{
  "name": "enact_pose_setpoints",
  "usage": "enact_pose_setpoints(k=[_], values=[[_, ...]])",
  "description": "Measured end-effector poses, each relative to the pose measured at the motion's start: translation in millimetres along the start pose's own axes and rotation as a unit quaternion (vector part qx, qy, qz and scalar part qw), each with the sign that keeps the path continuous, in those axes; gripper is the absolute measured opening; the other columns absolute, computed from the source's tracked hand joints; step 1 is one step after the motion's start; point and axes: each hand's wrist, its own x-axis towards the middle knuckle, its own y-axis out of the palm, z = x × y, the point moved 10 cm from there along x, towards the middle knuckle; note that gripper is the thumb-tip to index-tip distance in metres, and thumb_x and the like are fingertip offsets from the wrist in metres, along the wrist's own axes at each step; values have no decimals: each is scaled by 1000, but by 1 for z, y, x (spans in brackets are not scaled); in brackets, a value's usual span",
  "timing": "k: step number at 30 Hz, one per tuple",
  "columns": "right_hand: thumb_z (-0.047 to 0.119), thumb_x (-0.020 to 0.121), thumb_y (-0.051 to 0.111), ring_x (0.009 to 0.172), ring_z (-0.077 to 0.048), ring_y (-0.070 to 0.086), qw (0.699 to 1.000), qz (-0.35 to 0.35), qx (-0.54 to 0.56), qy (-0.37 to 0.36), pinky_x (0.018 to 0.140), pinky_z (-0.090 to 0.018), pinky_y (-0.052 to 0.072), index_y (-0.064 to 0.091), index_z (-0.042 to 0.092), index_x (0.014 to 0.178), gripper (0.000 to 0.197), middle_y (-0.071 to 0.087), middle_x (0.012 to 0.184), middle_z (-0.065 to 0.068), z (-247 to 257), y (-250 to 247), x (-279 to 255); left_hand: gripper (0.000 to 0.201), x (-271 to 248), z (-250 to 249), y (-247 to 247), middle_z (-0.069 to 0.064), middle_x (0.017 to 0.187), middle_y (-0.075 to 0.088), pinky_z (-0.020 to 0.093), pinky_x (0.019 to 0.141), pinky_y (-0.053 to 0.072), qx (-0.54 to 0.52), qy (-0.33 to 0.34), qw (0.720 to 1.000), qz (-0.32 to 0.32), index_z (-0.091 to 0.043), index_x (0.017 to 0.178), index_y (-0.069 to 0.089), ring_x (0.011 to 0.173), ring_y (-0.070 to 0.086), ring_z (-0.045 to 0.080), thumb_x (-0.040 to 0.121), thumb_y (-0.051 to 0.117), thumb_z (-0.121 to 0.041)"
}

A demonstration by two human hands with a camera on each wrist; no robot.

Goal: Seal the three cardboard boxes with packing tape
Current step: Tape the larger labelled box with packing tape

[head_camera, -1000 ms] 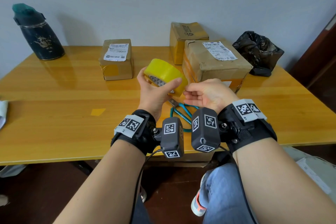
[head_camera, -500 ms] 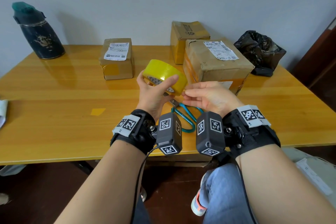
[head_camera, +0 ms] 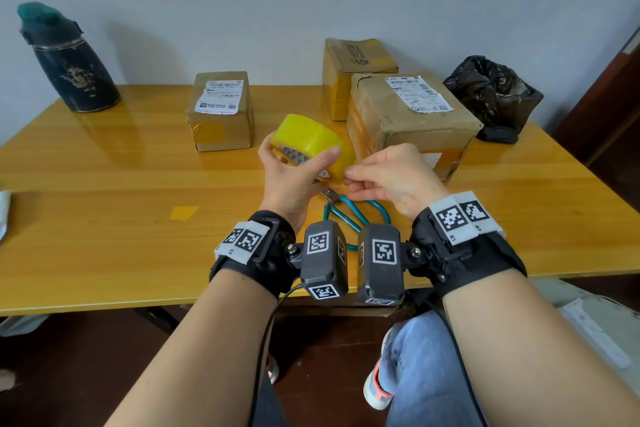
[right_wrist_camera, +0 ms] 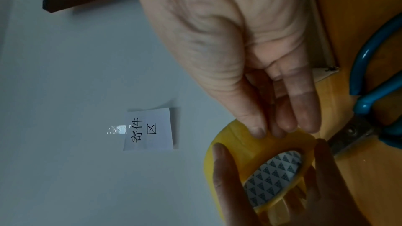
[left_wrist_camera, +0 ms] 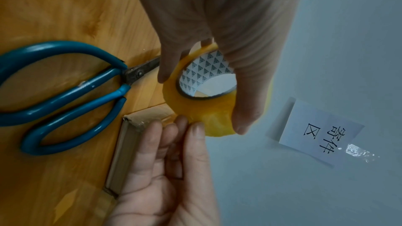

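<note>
My left hand (head_camera: pixel 298 158) grips a yellow tape roll (head_camera: pixel 311 140) above the table, thumb across its near face and fingers behind. My right hand (head_camera: pixel 351 174) meets the roll from the right; its thumb and fingertips (right_wrist_camera: pixel 289 126) pinch at the outer wrap near the rim. The roll's patterned core (left_wrist_camera: pixel 206 68) faces me. Three taped cardboard boxes stand behind it: a small one (head_camera: pixel 221 114) on the left, a large one (head_camera: pixel 412 114) on the right and a third (head_camera: pixel 356 62) at the back. No loose tape end shows.
Blue-handled scissors (head_camera: pixel 356 215) lie shut on the yellow table (head_camera: pixel 104 253) under my hands. A dark flask (head_camera: pixel 72 62) stands back left and a black bag (head_camera: pixel 491 94) back right. A yellow tape scrap (head_camera: pixel 183 212) lies left of my hands.
The roll has sunk slightly and tilted in my left hand. My right fingertips have slid left onto its rim.
</note>
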Motion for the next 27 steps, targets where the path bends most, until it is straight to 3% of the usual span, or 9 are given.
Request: enact_pose_setpoints(k=[6,12,16,18,20,22,24,25,27], values=[[-5,82,67,62,-17,62,1000,20,-2,-10,58,-24,57,65,-5,80,3,64,72,-14,1,2,-1,90,0,4,1,10,120,58,51,76,58,5,-41,999,7,-25,138,23,103,65,30,71,81,-8],[-6,81,68,57,-14,62,999,25,-7,-18,56,-23,56,64,-4,77,6,64,66,-11,0,0,0,81,-4,11,0,2,112,52,45,70,58,53,-124,991,2,-20,134,25,97,62,27,75,80,-21],[-6,79,69,55,-11,61,997,23,-64,-41,55,-22,56,65,-4,75,6,64,67,-12,4,-1,0,80,-2,13,-5,-8,100,42,40,69,57,103,-137,985,-11,-15,137,26,88,53,12,77,78,-28],[-6,77,70,57,-14,62,992,26,-107,-56,58,-25,58,65,-2,72,8,65,71,-16,9,0,0,81,2,16,-12,-11,97,40,42,76,56,136,-144,980,-18,-14,138,27,87,51,7,77,77,-32],[-5,76,71,59,-15,62,987,32,-142,-65,59,-27,58,65,-2,72,8,65,74,-18,13,1,-1,91,4,21,-16,-2,106,47,49,80,56,152,-170,974,-12,-12,136,28,98,57,19,69,82,-41],[-5,76,71,59,-15,61,983,37,-162,-75,58,-26,57,65,-5,74,6,65,76,-19,17,2,-1,122,3,27,-15,19,128,52,44,65,59,162,-202,966,13,-2,139,31,111,58,39,48,89,-58],[-6,76,70,57,-13,60,978,44,-182,-88,57,-25,57,65,-6,75,6,64,74,-19,22,3,-3,141,8,42,-18,29,140,43,40,59,56,181,-234,954,40,0,144,31,119,53,46,35,89,-67],[-6,76,70,56,-12,60,976,48,-192,-95,56,-25,57,65,-7,75,6,64,73,-19,24,4,-4,137,7,44,-18,29,139,45,40,59,55,186,-249,949,53,0,144,33,115,56,44,37,88,-67],[-6,76,70,57,-12,60,972,54,-207,-101,57,-26,57,65,-8,76,6,64,74,-21,26,5,-5,104,-7,37,-9,22,117,62,36,57,56,179,-264,944,80,0,132,48,88,67,33,57,81,-65]])
